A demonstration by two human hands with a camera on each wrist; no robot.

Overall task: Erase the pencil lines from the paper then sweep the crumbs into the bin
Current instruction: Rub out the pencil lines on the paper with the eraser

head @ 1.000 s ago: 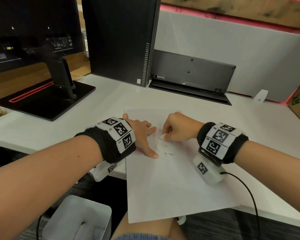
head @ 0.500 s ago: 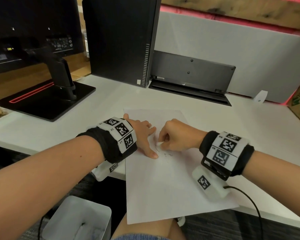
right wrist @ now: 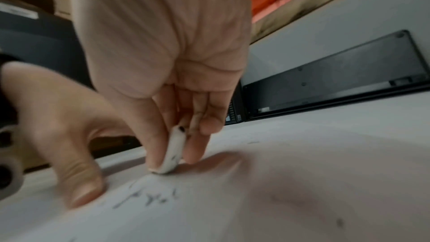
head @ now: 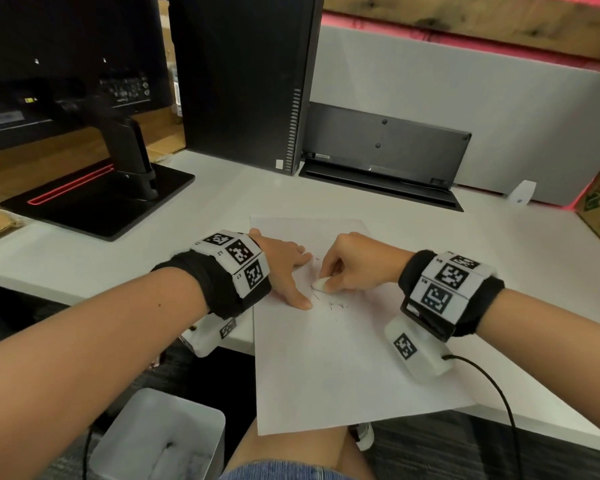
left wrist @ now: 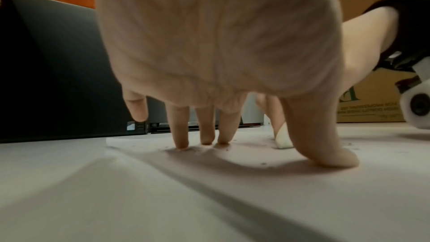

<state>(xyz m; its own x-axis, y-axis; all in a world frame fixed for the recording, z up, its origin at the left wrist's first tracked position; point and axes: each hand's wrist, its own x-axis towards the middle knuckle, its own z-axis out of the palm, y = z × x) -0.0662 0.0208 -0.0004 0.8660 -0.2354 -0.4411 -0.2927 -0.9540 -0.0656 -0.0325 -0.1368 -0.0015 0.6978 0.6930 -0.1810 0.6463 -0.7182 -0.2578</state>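
Right hand [head: 355, 263] pinches a white eraser [head: 321, 284] between thumb and fingers, its tip pressed to the paper [head: 343, 358] at the pencil lines [head: 333, 304]. Left hand [head: 284, 268] spread flat, fingers apart, pinning the sheet, which overhangs the surface's near edge. Grey bin [head: 160, 441] below on the floor.

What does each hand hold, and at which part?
The right hand pinches a white eraser by its flat sides, thumb against fingers. The left hand holds nothing; it presses the paper.
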